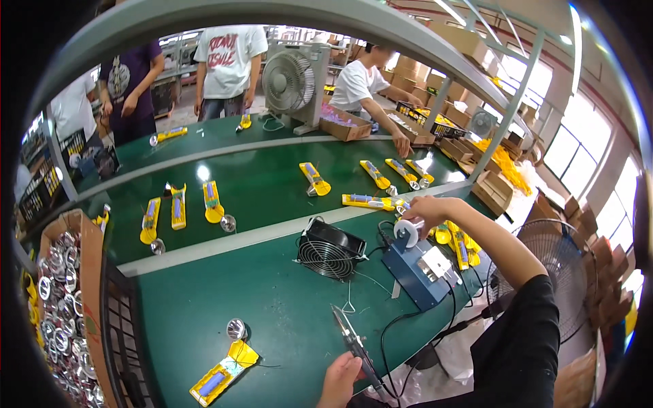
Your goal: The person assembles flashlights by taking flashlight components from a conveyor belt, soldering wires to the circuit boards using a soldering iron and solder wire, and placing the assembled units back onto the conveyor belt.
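At the bottom centre my left hand [341, 378] is closed round the dark handle of a soldering iron [366, 364], its tip pointing up and away over the green bench. My right hand [426, 212] reaches out to the right, fingers curled down beside a white spool [407, 234] on a blue soldering station [415, 272]. What those fingers hold is hidden. Close by lies a yellow flashlight housing [367, 202]. In front of me at left, an opened yellow flashlight housing [212, 385] shows a blue-purple battery, with a silver reflector [237, 329] at its far end.
A small black fan [331, 248] stands mid-bench. Several yellow flashlight housings lie on the green conveyor [265, 197] beyond. On the left is a cardboard box [92, 272] of reflectors beside a black crate [126, 340]. A co-worker [360, 81] reaches over the belt's far side. Cords trail at right.
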Demonstrator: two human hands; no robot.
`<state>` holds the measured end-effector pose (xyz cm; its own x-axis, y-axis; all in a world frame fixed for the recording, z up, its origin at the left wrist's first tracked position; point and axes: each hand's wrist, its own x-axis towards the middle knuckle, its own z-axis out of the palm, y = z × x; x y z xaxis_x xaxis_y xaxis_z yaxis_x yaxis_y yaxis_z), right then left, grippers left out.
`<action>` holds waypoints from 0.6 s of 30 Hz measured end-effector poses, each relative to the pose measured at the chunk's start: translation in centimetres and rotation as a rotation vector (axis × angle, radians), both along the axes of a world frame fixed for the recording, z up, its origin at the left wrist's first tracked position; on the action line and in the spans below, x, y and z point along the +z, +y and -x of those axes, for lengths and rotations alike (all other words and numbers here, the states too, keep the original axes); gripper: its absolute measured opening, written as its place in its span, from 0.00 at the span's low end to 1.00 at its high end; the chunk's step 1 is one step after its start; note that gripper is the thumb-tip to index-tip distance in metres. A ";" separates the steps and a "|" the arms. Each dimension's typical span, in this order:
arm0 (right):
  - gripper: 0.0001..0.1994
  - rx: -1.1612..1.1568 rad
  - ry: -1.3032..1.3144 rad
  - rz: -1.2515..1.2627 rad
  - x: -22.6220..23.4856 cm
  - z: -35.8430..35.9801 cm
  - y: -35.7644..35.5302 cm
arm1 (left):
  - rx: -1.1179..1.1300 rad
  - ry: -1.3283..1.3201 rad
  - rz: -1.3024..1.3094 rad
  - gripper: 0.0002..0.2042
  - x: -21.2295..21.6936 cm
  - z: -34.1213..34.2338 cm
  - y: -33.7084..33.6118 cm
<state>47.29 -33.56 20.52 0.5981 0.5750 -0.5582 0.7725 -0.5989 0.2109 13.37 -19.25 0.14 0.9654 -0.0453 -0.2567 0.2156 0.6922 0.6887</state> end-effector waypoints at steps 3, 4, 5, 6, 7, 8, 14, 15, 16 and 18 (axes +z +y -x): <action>0.31 0.031 0.001 -0.068 -0.8 0.2 -0.8 | -0.006 0.020 0.032 0.11 0.2 0.0 -0.2; 0.30 0.055 -0.106 -0.115 -1.1 0.6 -1.2 | -0.011 0.035 0.045 0.11 0.3 0.0 -0.2; 0.30 0.084 -0.231 -0.156 -1.5 1.3 -1.6 | -0.022 0.013 -0.035 0.11 0.3 0.0 -0.2; 0.28 0.085 -0.287 -0.231 -1.8 2.1 -2.0 | -0.032 -0.012 -0.114 0.11 0.3 0.0 -0.1; 0.28 0.061 -0.256 -0.214 -2.5 3.0 -2.2 | -0.032 -0.001 -0.099 0.11 0.3 0.0 0.0; 0.29 0.015 -0.333 -0.322 -3.0 3.7 -2.3 | -0.031 -0.014 -0.078 0.10 0.3 0.0 0.1; 0.41 -0.037 -0.248 -0.051 -0.9 1.0 -0.8 | -0.040 -0.063 0.026 0.11 0.6 0.2 0.2; 0.41 -0.171 -0.138 0.012 -0.5 -0.1 -0.2 | -0.058 -0.088 0.039 0.11 0.7 0.2 0.1; 0.39 -0.103 -0.047 0.074 -0.5 -0.9 0.3 | -0.040 -0.082 0.038 0.11 0.7 0.2 0.1; 0.38 -0.015 0.002 0.159 -0.3 -1.7 0.9 | -0.089 -0.074 0.042 0.11 0.7 0.1 0.3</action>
